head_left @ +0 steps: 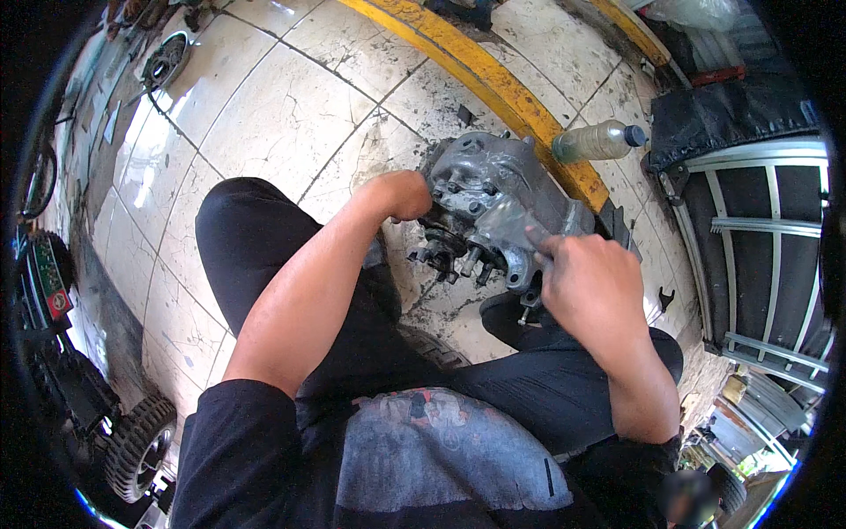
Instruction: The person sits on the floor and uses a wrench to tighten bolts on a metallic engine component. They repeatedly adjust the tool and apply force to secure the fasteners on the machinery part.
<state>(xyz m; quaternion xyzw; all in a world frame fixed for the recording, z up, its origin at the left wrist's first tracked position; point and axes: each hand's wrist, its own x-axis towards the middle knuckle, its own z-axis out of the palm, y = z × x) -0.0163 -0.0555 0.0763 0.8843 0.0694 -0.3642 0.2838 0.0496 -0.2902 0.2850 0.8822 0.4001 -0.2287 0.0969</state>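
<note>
Since it looks like cast metal, the grey engine casing (pixel 502 166) should prove heavy and stiff

On the near side of the yellow beam (pixel 480 70), the casing sits on the tiled floor (pixel 300 115), between that beam and the person's legs (pixel 260 225); whether it touches the beam is unclear. Nearer the beam its shell is broad and rounded, probably awkward to grasp; farther from the beam, bolt ends (pixel 472 259) and a lug (pixel 519 275) stick out. Dark grime suggests slick patches, so taking hold with two hands, under the thick body or by the lug, seems safer than pulling on the thin protruding parts.

The left hand (pixel 405 196) is curled at the casing's side, fingertips hidden; what it grips cannot be told. The right hand (pixel 595 278), on the beam's near side, has bent fingers over a blurred, pale patch, so its hold is also unclear.
</note>
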